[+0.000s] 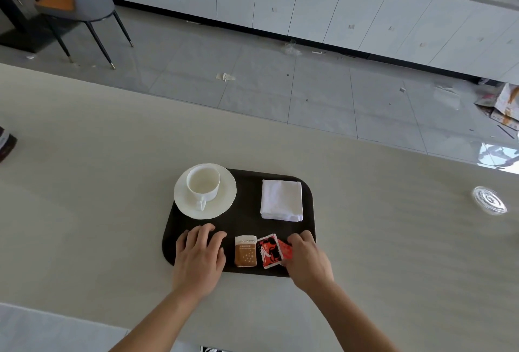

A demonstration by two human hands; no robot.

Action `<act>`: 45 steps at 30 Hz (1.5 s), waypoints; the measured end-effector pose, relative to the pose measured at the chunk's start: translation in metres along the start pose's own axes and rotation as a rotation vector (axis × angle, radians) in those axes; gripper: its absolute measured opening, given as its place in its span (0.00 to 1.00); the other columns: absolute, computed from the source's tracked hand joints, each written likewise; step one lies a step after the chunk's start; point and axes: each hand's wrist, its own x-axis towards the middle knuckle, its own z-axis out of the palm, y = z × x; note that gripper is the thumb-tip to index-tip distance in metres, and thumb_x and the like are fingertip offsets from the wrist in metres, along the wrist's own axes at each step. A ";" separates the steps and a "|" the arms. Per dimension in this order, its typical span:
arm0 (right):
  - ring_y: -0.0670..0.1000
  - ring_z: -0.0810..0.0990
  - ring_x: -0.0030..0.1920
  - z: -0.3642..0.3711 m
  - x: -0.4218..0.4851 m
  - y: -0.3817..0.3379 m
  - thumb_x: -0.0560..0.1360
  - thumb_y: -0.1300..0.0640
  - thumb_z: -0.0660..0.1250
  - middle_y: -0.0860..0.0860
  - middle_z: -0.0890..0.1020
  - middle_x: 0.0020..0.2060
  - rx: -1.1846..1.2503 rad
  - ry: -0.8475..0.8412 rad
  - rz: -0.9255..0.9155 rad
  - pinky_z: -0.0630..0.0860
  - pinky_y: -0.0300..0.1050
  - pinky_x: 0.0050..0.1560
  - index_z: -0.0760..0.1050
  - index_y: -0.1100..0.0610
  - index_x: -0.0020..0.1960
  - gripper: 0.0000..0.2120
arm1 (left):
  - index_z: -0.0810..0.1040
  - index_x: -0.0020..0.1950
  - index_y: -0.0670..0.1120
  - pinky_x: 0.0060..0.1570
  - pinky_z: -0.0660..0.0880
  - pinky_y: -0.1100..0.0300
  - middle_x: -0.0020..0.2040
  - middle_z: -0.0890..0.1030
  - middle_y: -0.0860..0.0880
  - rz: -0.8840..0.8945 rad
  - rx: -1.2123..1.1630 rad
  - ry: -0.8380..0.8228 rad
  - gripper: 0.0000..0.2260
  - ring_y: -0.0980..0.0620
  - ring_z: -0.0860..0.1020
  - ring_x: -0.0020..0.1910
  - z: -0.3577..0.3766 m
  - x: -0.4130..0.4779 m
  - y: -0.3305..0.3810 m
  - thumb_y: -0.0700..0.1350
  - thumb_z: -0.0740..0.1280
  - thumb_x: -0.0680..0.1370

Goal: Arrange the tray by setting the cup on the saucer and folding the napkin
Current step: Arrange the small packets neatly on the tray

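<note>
I'm resting my left hand [200, 256] flat on the tray [247, 211], fingers loose and holding nothing, and the cup [203, 184] is sitting on its saucer [224, 201] straight ahead of it. My right hand [306, 261] is pinching a red packet [285, 250] (partly hidden); the napkin [281, 200] is lying folded just beyond, nearer this hand.

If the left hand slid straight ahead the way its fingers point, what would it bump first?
Most likely the near rim of the saucer, with the cup on it just behind. The left hand rests on the tray, and only bare tray shows between.
</note>
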 end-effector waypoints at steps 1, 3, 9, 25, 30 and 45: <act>0.54 0.78 0.44 -0.001 0.002 0.000 0.73 0.49 0.73 0.49 0.71 0.52 0.022 -0.006 0.021 0.74 0.47 0.37 0.72 0.52 0.58 0.17 | 0.77 0.58 0.52 0.62 0.68 0.44 0.59 0.75 0.49 0.000 -0.002 0.002 0.14 0.46 0.74 0.60 0.000 0.000 0.000 0.47 0.69 0.73; 0.51 0.76 0.40 -0.005 0.007 0.002 0.71 0.50 0.74 0.48 0.72 0.49 0.069 -0.013 0.063 0.72 0.45 0.35 0.72 0.51 0.52 0.15 | 0.77 0.58 0.52 0.62 0.69 0.44 0.59 0.76 0.48 0.001 -0.004 0.005 0.14 0.46 0.74 0.60 -0.001 0.000 0.000 0.47 0.69 0.73; 0.49 0.74 0.33 -0.013 0.003 0.021 0.71 0.54 0.72 0.47 0.78 0.33 0.224 0.066 0.097 0.67 0.43 0.28 0.69 0.50 0.42 0.11 | 0.78 0.58 0.52 0.62 0.69 0.45 0.58 0.76 0.49 -0.001 -0.008 0.012 0.14 0.47 0.74 0.59 -0.003 -0.001 0.000 0.47 0.69 0.73; 0.45 0.78 0.40 0.001 -0.016 0.013 0.68 0.48 0.77 0.42 0.76 0.42 0.294 0.159 -0.138 0.72 0.33 0.36 0.80 0.50 0.49 0.12 | 0.77 0.58 0.53 0.61 0.69 0.45 0.58 0.76 0.49 -0.006 -0.031 0.028 0.14 0.47 0.74 0.59 -0.002 0.000 -0.001 0.47 0.70 0.72; 0.47 0.77 0.39 -0.001 -0.005 0.011 0.73 0.41 0.71 0.45 0.77 0.42 0.215 0.173 0.028 0.70 0.39 0.35 0.77 0.51 0.53 0.16 | 0.77 0.58 0.53 0.61 0.69 0.46 0.58 0.76 0.50 0.000 -0.028 0.028 0.14 0.47 0.74 0.59 -0.001 -0.001 0.000 0.47 0.69 0.72; 0.49 0.78 0.44 0.006 0.015 -0.014 0.71 0.41 0.70 0.46 0.77 0.45 0.222 0.107 0.104 0.74 0.43 0.39 0.73 0.49 0.58 0.20 | 0.78 0.57 0.53 0.61 0.70 0.46 0.58 0.76 0.49 -0.014 -0.051 0.011 0.15 0.47 0.74 0.59 -0.007 0.001 0.002 0.47 0.70 0.71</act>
